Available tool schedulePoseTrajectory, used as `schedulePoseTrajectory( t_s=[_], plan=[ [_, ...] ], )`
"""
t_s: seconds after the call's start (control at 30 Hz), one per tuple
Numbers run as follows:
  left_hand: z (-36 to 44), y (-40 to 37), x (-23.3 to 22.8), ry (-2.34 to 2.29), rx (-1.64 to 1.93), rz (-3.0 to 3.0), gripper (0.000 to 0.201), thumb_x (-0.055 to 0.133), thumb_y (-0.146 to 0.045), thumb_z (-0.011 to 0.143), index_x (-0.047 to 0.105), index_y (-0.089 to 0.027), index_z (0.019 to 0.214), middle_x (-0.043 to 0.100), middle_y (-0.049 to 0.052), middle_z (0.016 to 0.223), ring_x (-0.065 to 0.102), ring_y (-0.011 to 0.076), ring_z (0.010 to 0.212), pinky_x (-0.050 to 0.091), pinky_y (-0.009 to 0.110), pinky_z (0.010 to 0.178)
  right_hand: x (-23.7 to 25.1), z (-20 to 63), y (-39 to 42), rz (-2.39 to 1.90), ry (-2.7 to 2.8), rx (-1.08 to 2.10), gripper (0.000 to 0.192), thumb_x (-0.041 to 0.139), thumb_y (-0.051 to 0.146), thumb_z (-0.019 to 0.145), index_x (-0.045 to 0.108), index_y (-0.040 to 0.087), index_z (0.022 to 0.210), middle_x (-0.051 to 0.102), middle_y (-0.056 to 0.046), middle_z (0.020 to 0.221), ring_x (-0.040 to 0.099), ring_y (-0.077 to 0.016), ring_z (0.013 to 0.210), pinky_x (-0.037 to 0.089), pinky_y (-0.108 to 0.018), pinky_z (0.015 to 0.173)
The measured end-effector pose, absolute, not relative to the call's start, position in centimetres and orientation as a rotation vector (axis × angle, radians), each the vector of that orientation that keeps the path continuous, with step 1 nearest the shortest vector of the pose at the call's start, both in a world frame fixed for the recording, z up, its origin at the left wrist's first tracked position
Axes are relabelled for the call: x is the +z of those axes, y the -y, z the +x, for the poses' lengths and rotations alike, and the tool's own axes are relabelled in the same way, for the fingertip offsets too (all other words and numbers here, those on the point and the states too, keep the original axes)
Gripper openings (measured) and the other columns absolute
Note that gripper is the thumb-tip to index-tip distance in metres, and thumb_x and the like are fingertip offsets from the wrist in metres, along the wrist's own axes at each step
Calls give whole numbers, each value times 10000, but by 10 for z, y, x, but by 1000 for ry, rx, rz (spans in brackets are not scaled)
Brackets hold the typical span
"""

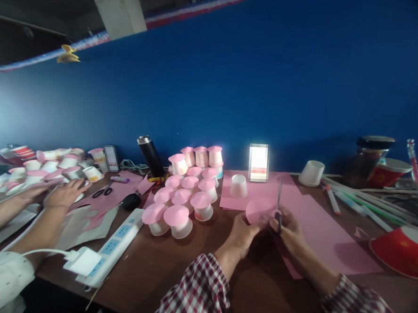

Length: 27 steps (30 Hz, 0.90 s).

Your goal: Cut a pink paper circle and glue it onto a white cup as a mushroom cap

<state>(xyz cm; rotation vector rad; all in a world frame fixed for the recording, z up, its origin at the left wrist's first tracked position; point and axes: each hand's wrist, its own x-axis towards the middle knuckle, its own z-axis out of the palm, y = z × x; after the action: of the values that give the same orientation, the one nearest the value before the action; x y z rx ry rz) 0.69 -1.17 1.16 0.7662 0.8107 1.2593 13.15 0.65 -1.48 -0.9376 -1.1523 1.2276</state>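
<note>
My left hand (244,232) pinches the edge of a round pink paper disc (259,210), holding it above the brown table. In my right hand (291,230) are scissors (279,198), their blades pointing up and away from me beside the disc's right edge. My fingers cover most of the scissor handles. Behind the disc, an upside-down white paper cup (239,186) stands on pink paper sheets (288,186). To the left of my hands, several paper cups with pink cone tops (179,217) stand in a cluster.
A white power strip (113,250) with a plugged-in charger (84,261) lies left of my arms. At far left, a co-worker's hands (63,192) rest near many cups. A black bottle (151,157) stands behind. Pens (333,200) and a red cup (403,248) lie right.
</note>
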Motion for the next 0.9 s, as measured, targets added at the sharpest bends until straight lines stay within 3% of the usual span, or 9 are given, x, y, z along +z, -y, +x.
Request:
schedulePoseTrajectory(
  t_s=[0.23,0.5,0.73,0.9],
  plan=[
    [2,6,4,-763,1314,642,393,816,-290,552,690,-76,856,702,91,756,632,162,653,489,296,680,-17,132,-6,-983,1114,1215,558,745,450,679,549,223,1150,628,-1,764,623,-159,675,511,-260,606],
    [1,5,3,-804,1304,630,345,791,-293,581,678,-86,833,687,75,720,620,140,641,468,251,621,-16,129,-2,-1016,1267,1174,624,758,483,641,506,217,1146,664,-40,850,635,-207,743,534,-320,692],
    [-2,1,-1,-823,1443,550,262,771,-253,606,629,-106,770,654,33,684,603,125,616,473,258,615,-8,128,4,-1104,1331,1096,486,703,471,706,462,224,1049,619,20,643,548,-141,548,418,-217,471],
    [-5,-2,0,-833,1496,553,282,759,-298,627,594,-115,763,604,-6,615,552,92,527,440,233,535,-6,127,5,-1097,1418,1090,414,646,473,754,521,195,1033,616,-7,698,572,-150,604,434,-229,512]
  ],
)
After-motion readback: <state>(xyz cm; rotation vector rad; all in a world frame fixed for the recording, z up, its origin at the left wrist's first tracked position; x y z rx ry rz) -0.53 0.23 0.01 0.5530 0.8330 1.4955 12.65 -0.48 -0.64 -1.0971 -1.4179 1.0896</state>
